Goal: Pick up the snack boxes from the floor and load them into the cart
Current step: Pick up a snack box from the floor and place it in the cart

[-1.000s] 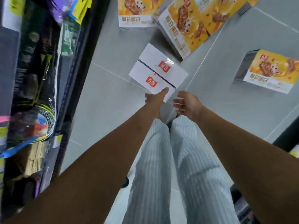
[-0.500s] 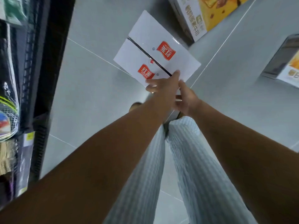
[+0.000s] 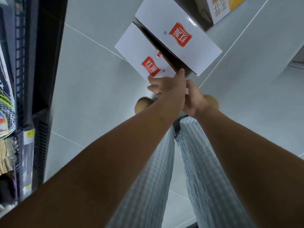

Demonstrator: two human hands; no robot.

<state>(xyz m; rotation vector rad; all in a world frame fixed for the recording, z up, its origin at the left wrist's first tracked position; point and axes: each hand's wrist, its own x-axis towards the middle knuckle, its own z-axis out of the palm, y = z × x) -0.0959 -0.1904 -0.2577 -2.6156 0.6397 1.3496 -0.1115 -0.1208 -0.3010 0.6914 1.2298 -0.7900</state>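
Note:
A white snack box [image 3: 177, 27] with two red logos lies on the grey tiled floor, its two top flaps parted by a dark gap. My left hand [image 3: 166, 86] is at the box's near end, fingers spread, index finger touching the gap between the flaps. My right hand [image 3: 195, 99] is just beside it at the near right corner, thumb up against the box. Its fingers are hidden behind my left wrist. The cart is not in view.
A yellow and white snack box [image 3: 220, 9] sits at the top right, touching the white one. Another box's corner [image 3: 297, 60] shows at the right edge. A dark store shelf [image 3: 19, 96] with packaged goods runs along the left. My striped trousers and shoes [image 3: 142, 105] are below.
I have bent lower and the white box looks larger and closer. Both hands moved forward from above my legs to the box's near end; the flap gap looks wider.

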